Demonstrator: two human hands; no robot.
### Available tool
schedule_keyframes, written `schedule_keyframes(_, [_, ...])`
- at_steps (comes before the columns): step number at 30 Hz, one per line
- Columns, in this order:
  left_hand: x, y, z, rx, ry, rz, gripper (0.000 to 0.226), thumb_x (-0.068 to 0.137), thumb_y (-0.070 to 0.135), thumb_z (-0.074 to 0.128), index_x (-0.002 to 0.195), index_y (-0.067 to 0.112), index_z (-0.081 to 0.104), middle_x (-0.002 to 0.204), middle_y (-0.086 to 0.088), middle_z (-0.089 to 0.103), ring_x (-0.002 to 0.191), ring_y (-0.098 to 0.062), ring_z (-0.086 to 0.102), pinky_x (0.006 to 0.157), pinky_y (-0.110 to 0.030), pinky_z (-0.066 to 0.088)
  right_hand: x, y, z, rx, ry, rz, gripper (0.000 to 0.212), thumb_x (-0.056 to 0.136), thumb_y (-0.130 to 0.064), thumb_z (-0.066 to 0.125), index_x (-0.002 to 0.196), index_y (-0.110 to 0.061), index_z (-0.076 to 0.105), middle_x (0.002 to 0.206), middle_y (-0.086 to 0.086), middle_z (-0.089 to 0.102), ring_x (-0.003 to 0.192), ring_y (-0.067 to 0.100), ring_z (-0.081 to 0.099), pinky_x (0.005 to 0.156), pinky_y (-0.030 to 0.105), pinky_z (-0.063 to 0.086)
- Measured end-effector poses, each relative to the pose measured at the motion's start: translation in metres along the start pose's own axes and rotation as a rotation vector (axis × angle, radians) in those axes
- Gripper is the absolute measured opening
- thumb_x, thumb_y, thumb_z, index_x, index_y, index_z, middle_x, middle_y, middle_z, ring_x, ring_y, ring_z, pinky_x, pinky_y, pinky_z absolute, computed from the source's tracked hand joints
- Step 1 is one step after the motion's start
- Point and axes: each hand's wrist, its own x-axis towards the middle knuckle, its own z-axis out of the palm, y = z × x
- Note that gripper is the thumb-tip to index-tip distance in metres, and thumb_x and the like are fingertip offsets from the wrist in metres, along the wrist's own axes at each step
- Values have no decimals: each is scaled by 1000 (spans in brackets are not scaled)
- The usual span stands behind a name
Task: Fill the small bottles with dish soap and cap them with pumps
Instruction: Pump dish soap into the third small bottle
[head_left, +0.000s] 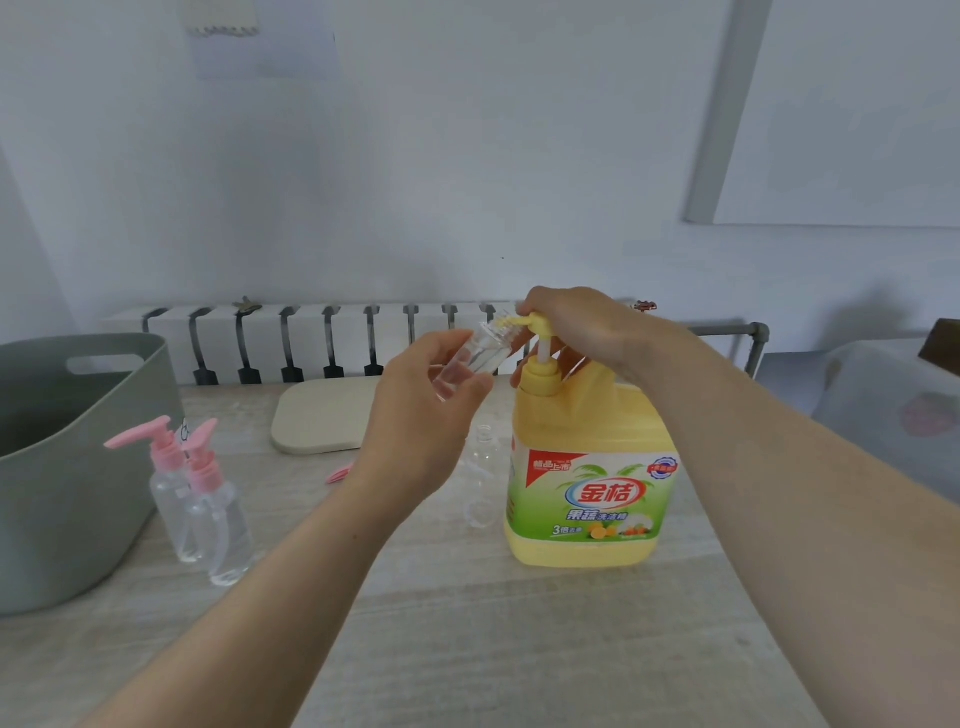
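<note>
A big yellow dish soap jug (592, 467) with a pump head stands on the table. My right hand (582, 325) presses down on top of its pump. My left hand (421, 410) holds a small clear bottle (475, 358) tilted, its open mouth against the pump's nozzle. Another open clear bottle (484, 470) stands just left of the jug. Two small clear bottles with pink pumps (171, 488) (218, 519) stand at the left. A loose pink pump (338, 473) lies on the table, partly hidden behind my left wrist.
A grey-green plastic basket (62, 467) sits at the table's left edge. A beige mat (324, 415) lies at the back against a white radiator (311, 338). A chair or cushion (883, 405) is at the right.
</note>
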Motion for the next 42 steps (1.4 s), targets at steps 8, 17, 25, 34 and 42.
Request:
schedule_keyframes(8, [-1, -3, 1, -7, -13, -14, 34, 91, 18, 66, 123, 25, 61, 100, 15, 64, 89, 14, 54, 63, 4, 38, 6, 3, 3, -103, 64, 14, 58, 93, -27, 35, 39, -16, 54, 35, -21, 51, 57, 14, 46, 52, 26, 31])
schedule_keyframes(17, [-3, -2, 0, -18, -16, -22, 33, 90, 17, 66, 122, 24, 62, 100, 16, 65, 89, 10, 57, 65, 2, 39, 3, 2, 2, -84, 42, 2, 44, 97, -30, 36, 64, -12, 60, 41, -25, 56, 64, 9, 51, 46, 18, 38])
schedule_keyframes(25, [-5, -4, 3, -58, -14, -69, 23, 90, 18, 66, 112, 24, 63, 101, 14, 67, 92, 0, 60, 63, 3, 38, -5, -2, -2, 51, -1, -16, 48, 93, -53, 39, 74, -20, 69, 50, -9, 64, 68, 19, 59, 61, 29, 43])
schedule_keyframes(34, [-5, -2, 4, -58, -19, -51, 18, 89, 21, 68, 102, 31, 62, 100, 15, 68, 92, 7, 59, 80, -10, 42, 3, 6, 5, -13, 83, -55, 51, 83, -52, 37, 76, -17, 74, 72, -11, 73, 71, 21, 64, 80, 39, 47])
schedule_keyframes(42, [-2, -2, 4, -66, -15, -54, 24, 89, 18, 69, 109, 28, 63, 97, 14, 70, 85, 3, 61, 67, 1, 41, 0, 12, 10, -151, 366, -293, 55, 93, -40, 34, 65, -5, 66, 62, -15, 70, 56, 13, 65, 59, 26, 45])
